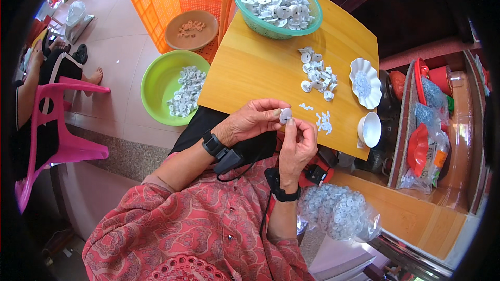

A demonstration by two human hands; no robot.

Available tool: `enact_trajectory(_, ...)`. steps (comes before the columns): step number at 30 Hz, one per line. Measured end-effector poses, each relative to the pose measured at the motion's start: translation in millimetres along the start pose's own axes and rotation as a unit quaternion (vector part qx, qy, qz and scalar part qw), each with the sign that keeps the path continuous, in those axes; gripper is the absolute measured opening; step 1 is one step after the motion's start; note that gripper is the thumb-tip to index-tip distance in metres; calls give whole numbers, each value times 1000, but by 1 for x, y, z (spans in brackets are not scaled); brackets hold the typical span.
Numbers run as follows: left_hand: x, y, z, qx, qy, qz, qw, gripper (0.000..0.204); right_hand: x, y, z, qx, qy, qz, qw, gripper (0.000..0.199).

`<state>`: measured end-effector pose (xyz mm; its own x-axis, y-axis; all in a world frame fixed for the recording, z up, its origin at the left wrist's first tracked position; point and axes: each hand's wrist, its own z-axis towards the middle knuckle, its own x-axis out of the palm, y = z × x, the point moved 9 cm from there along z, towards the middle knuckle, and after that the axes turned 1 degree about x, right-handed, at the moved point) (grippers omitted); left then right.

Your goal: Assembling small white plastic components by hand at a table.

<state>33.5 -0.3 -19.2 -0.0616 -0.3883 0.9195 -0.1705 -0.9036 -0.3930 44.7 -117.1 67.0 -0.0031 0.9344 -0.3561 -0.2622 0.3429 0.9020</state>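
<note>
Between my two hands, over the near edge of the wooden table (250,73), is a small round white plastic piece (285,115). My left hand (255,119) pinches it from the left side. The thumb and fingertips of my right hand (298,143) press together at its lower right edge; whether they hold a smaller part is too small to tell. Just beyond on the tabletop lie tiny white plastic parts (324,123) in a loose group. Farther back sits a pile of white round plastic pieces (317,73).
A teal basket (245,13) heaped with white pieces stands at the table's far end. A scalloped white dish (358,65) and a white bowl (370,129) sit along the right edge. Left of the table are a green basin (151,88), an orange crate (151,5) and a pink chair (67,140) with a person.
</note>
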Motion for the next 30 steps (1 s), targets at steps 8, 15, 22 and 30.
enact_trajectory(8,2,-1,-1,5,2,5,1000,28,2,4,1,-10,-3,-2,1000,11)
enact_trajectory(15,3,-2,-2,12,7,8,1000,29,4,3,0,-2,-5,7,1000,11)
enact_trajectory(22,0,-4,-3,29,8,35,999,29,8,20,1,-28,7,2,1000,9)
enact_trajectory(30,2,-7,-5,42,-22,76,996,27,8,35,1,-101,-2,-39,994,7)
